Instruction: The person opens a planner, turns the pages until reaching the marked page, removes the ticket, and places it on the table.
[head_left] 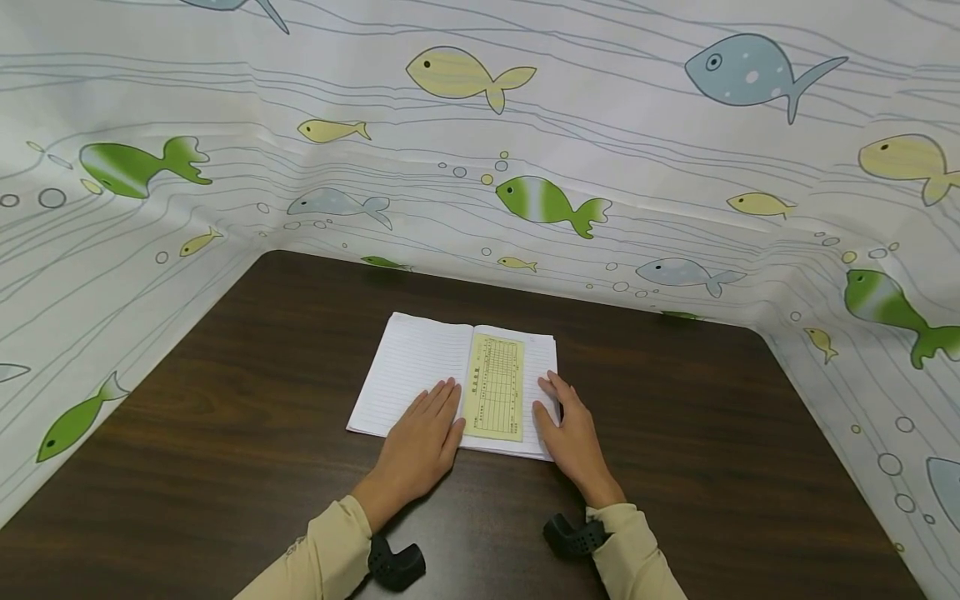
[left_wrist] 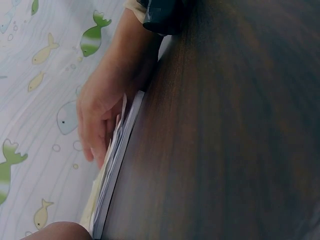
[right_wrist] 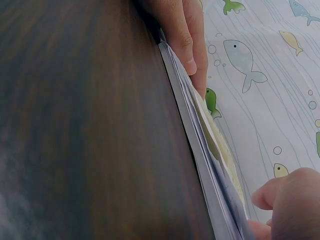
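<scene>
An open lined notebook (head_left: 420,358) lies on the dark table, with a yellow printed slip (head_left: 495,387) on its right page beside the fold. My left hand (head_left: 422,442) rests flat on the left page, its fingers extended and the thumb by the fold. At the notebook's right edge, my right hand (head_left: 573,433) touches the right page with spread, slightly bent fingers. Seen from the left wrist, the right hand (left_wrist: 102,105) stands over the edge of the pages. The right wrist view shows the left hand (right_wrist: 182,40) on the notebook and part of the right hand (right_wrist: 295,205).
Dark brown wood tabletop (head_left: 247,400) surrounds the notebook. A white sheet with fish prints (head_left: 420,158) hangs along the back and both sides. A black wrist device (head_left: 396,565) sits on the left wrist, and another black device (head_left: 573,535) on the right.
</scene>
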